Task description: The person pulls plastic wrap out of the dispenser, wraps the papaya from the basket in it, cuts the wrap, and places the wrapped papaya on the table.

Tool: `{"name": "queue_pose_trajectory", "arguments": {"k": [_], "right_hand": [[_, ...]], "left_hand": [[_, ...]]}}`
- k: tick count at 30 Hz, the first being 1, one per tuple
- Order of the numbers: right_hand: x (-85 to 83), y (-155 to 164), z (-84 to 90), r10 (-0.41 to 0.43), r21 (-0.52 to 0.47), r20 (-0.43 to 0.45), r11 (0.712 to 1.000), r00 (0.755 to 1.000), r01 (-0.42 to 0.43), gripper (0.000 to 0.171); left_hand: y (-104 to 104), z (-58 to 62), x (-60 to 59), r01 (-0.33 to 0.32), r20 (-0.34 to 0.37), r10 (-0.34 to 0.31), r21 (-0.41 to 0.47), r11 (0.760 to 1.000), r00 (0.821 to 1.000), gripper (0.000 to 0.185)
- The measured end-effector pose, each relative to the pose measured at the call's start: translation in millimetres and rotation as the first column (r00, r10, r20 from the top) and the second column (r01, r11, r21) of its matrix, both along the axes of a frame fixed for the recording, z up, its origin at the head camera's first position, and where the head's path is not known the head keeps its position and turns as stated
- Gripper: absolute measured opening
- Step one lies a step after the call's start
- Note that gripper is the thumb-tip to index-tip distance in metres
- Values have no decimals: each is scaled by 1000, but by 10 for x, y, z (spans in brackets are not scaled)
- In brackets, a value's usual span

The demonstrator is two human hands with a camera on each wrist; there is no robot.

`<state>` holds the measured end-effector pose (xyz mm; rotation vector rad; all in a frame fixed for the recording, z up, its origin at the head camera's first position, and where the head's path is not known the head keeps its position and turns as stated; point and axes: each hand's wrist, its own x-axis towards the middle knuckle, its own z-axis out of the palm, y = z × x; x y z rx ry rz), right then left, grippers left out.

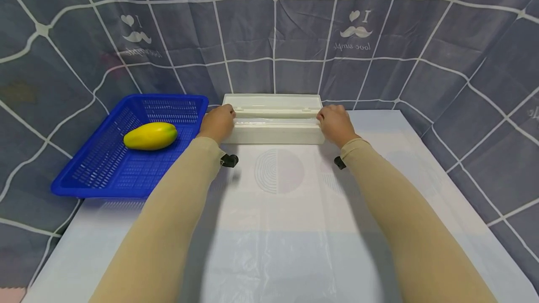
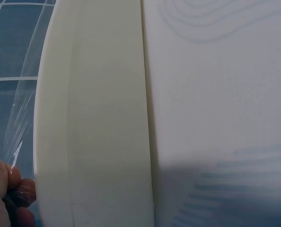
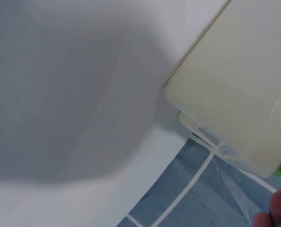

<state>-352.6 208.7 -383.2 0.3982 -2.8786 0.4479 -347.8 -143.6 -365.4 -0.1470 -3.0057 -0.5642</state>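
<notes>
Two sleeves (image 1: 168, 219) (image 1: 404, 214) extend two grips (image 1: 217, 123) (image 1: 337, 124) pinching one film (image 2: 20, 120).

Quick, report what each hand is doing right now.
Left hand: closed, pinching thin, clear plastic film.
Right hand: closed, seemingly pinching the film's other end; fingertips only partly visible.

Arms (image 1: 168, 228) outstretched, hands (image 1: 216, 123) (image 1: 337, 124) apart, fingers (image 2: 13, 178) curled

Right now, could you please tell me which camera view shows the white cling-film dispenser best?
The head view: it shows the white cling-film dispenser nearly whole, with the left hand and right hand at its ends. The left wrist view shows a cropped close-up of its long side; the right wrist view, only one end.
</notes>
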Motion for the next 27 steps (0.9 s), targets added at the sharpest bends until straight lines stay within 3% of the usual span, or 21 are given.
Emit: {"name": "queue_pose_trajectory", "arguments": {"k": [8,14,22,27], "right_hand": [[0,5,-3,-5,-13,-29,1000,1000,5,29],[-6,0,28,-11,-86,-7,996,1000,11,29],[27,24,81,-15,-202,78,979,997,30,31],[38,23,91,0,-205,84,979,996,17,26]], "left_hand": [[-20,41,17,21,34,-23,64,998,999,31],[-68,79,15,72,51,-78,102,992,996,35],[-103,85,24,83,48,-89,111,990,995,16],[-100,96,31,77,15,-78,83,994,997,16]]}}
